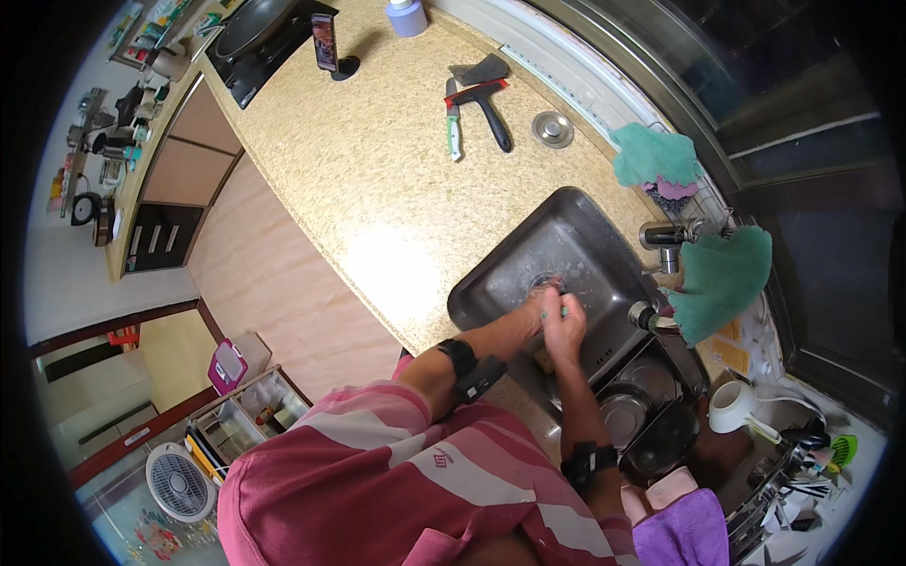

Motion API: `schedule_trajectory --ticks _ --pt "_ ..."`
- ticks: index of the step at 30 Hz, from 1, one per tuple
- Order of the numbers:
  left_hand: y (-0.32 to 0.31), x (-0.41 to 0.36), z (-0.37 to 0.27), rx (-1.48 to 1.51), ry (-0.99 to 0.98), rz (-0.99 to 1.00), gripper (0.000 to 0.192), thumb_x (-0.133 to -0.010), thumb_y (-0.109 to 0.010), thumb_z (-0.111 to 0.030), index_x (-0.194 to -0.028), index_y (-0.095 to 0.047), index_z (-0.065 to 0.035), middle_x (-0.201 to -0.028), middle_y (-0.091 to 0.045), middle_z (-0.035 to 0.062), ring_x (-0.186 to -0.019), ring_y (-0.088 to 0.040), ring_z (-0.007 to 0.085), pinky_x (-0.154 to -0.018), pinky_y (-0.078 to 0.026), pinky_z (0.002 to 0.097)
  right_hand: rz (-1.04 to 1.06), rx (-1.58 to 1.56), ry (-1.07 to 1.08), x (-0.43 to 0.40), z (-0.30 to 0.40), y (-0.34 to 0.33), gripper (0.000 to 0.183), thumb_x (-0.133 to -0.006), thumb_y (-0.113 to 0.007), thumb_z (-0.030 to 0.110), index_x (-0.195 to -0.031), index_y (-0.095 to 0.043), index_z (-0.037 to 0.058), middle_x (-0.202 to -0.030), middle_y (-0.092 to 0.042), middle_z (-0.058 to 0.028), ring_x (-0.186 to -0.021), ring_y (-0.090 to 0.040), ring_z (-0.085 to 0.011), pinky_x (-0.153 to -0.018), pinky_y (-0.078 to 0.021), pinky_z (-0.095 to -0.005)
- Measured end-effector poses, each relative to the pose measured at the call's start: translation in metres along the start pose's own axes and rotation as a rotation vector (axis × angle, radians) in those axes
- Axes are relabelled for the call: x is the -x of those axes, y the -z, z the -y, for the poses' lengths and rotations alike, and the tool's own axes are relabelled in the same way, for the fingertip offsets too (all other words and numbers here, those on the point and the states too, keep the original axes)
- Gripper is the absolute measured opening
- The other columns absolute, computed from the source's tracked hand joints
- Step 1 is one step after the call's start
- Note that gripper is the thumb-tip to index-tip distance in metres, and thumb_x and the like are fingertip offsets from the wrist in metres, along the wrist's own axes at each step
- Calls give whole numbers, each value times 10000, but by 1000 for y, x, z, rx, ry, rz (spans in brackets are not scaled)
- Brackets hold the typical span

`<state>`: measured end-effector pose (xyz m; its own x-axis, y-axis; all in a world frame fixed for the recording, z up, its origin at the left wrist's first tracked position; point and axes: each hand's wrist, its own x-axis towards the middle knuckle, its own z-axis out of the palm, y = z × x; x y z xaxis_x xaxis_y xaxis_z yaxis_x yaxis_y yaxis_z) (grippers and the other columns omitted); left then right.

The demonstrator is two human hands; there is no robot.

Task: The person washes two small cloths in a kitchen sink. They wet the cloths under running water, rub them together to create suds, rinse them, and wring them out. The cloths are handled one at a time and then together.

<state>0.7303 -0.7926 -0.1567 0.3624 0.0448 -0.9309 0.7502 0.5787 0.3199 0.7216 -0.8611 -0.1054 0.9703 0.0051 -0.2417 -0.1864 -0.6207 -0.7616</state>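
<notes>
Both hands are low in the dark sink basin (509, 276), close together over the drain (543, 281). My right hand (566, 327) is curled into a fist around a small green object (564, 311); only bits of it show between the fingers. My left hand (538, 311) reaches down at the drain, its fingers partly behind the right hand. Whether the left hand grips something there, I cannot tell. Water drops or suds dot the basin floor around the drain. A brownish item (543, 359) lies at the near side of the basin, partly covered by my right arm.
On the counter (340, 170) lie a green-and-white-handled knife (454, 131), a black-and-red squeegee (490, 117) and a metal sink strainer (553, 130). A faucet (665, 244) and green cloths (729, 279) border the sink's right side. Metal bowls (625, 414) fill the adjoining basin.
</notes>
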Motion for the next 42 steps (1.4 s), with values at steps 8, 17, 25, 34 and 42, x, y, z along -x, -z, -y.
schedule_trajectory --ticks 8,17,25,34,42 --pt "8 0 11 260 43 434 239 -948 -536 -308 -952 -656 -101 -899 -655 81 -745 -620 217 -647 -521 382 -72 -75 -151 4 39 14 449 -896 -573 413 -735 -601 -5 -758 -642 -212 -701 -616 -295 -699 -474 -429" --pt "12 17 8 65 -51 178 306 -895 -651 -340 -1142 -604 -166 -938 -654 48 -755 -631 200 -630 -529 402 -104 18 -253 -29 -42 15 618 -940 -410 533 -1011 -637 -37 -1063 -637 -238 -1007 -584 -411 -865 -439 -434" --pt "25 27 -12 162 -37 239 188 -973 -520 -287 -1023 -598 -124 -973 -645 60 -812 -650 220 -674 -543 424 -9 -71 -120 7 -38 4 408 -869 -585 421 -1159 -632 138 -1040 -624 -186 -988 -603 -323 -881 -464 -403" --pt "32 -3 -8 137 250 479 433 -956 -481 -457 -972 -624 -48 -925 -663 131 -876 -632 280 -805 -513 425 -38 -106 -135 10 -10 19 284 -865 -565 220 -1095 -613 61 -977 -655 -210 -913 -626 -371 -806 -484 -448" --pt "29 -13 -2 369 559 798 357 -900 -569 -486 -902 -643 -136 -776 -662 96 -626 -602 265 -619 -508 408 122 167 167 48 37 12 326 -898 -508 349 -953 -580 35 -898 -642 -249 -876 -602 -451 -769 -465 -513"
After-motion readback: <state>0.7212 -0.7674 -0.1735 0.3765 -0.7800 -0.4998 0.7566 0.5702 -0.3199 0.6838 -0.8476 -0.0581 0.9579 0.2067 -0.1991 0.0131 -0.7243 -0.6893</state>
